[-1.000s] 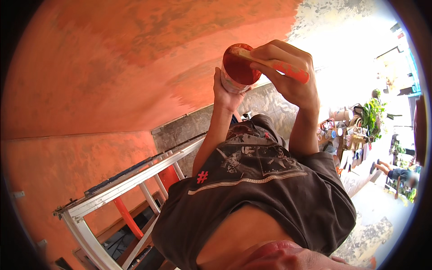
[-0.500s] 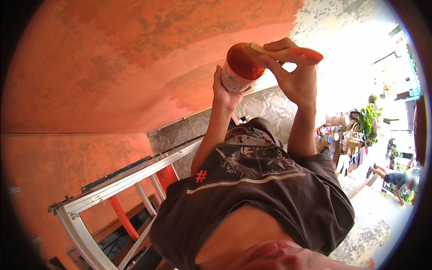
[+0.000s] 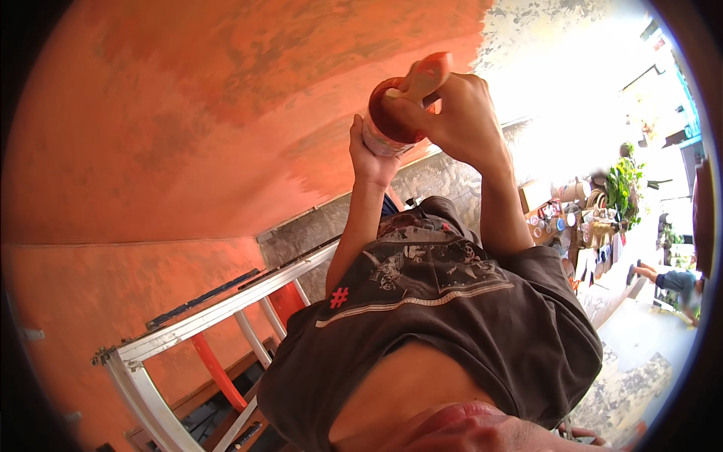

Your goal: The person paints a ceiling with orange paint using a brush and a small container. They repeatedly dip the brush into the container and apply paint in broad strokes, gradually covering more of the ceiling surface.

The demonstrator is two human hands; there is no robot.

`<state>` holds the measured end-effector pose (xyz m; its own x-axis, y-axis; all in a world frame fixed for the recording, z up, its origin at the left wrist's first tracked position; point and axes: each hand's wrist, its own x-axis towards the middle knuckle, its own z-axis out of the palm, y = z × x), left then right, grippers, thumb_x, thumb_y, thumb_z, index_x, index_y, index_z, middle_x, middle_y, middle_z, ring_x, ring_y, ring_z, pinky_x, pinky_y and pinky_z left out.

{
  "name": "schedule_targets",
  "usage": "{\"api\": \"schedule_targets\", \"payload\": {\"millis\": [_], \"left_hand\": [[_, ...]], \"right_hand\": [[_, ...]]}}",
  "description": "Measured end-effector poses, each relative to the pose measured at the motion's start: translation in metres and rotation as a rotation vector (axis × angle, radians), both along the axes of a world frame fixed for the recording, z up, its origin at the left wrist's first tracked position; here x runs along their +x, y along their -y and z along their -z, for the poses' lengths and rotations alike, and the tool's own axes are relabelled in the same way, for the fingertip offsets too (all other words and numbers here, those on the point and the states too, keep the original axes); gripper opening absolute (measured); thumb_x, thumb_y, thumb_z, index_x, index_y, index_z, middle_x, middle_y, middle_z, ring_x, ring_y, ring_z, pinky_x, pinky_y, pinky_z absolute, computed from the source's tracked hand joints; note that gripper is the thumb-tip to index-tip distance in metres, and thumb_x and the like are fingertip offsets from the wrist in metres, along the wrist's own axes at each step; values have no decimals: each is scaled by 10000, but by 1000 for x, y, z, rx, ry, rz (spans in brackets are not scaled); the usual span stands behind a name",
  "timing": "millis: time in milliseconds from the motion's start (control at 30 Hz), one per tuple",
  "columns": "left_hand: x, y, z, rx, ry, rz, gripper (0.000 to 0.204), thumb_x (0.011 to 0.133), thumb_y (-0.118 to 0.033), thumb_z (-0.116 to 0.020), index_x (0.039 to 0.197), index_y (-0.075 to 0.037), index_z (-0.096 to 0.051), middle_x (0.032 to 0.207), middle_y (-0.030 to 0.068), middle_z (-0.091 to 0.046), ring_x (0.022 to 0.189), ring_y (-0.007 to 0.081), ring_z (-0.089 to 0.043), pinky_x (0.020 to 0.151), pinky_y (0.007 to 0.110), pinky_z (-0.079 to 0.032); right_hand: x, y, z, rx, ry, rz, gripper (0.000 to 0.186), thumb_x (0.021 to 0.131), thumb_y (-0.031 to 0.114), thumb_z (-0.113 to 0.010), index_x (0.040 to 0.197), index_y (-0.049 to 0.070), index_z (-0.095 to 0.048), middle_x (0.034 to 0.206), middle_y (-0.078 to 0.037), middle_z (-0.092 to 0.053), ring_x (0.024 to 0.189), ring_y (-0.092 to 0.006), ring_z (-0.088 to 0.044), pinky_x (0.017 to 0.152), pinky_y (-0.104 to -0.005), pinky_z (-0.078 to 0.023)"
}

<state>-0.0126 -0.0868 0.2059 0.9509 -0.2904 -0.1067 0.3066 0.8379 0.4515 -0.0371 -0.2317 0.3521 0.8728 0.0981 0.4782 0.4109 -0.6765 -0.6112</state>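
My left hand is closed around the side and base of a small paint can, tilted so its open mouth shows. Red-orange paint coats the can's inside. A paintbrush with a pale handle, reddish at its end, is gripped in my right hand above the rim. The brush's lower part reaches into the can, and its bristles are hidden there.
An orange-painted wall rises in front and left, with patchy coverage and a bare pale stretch at upper right. A white and red-orange ladder stands at left. Plants, assorted containers and another person are farther right.
My right hand has moved left and turned over the can. The brush handle, which pointed right, now points up, with its lower part in the can. My left hand still holds the can.
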Motion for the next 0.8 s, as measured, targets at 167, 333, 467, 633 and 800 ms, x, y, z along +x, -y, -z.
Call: {"api": "schedule_targets", "payload": {"millis": [167, 333, 467, 633, 800], "left_hand": [[0, -3, -2, -79, -17, 2, 575, 998, -602, -401, 1387, -195, -524, 1278, 46, -627, 1096, 242, -634, 744, 445, -547], [1, -7, 9, -86, 42, 36, 573, 1001, -594, -387, 1407, -206, -502, 1308, 51, -603, 1131, 249, -618, 766, 451, -549], [1, -5, 11, -70, 44, 24, 592, 994, -604, -392, 1424, -210, -494, 1349, 57, -584, 1170, 263, -603, 791, 465, -549], [0, -1, 8, -23, -11, -7, 608, 983, -615, -399, 1434, -217, -492, 1377, 53, -572, 1204, 266, -587, 799, 487, -541], [0, -3, 5, -21, -15, -6, 596, 978, -622, -395, 1397, -217, -523, 1339, 44, -600, 1153, 265, -610, 760, 482, -543]], "right_hand": [[-3, -13, -10, -187, 9, -61, 303, 873, 323, -740, 810, 27, -726, 683, -166, -678, 638, -365, -656, 602, -438, -500], [-8, -13, -17, -253, -80, -14, 288, 861, 341, -756, 871, 53, -742, 687, -159, -677, 644, -362, -658, 610, -432, -507], [-4, -8, -4, -187, -37, -59, 168, 921, 299, -643, 931, 142, -700, 757, -115, -712, 708, -351, -681, 627, -447, -526], [-1, -1, 3, -50, -21, -86, 195, 899, 312, -682, 930, 126, -732, 793, -108, -724, 722, -330, -683, 648, -428, -529], [0, 4, 5, -4, 145, -143, 143, 866, 226, -716, 974, 138, -748, 811, -89, -718, 700, -305, -678, 610, -401, -517]]}}
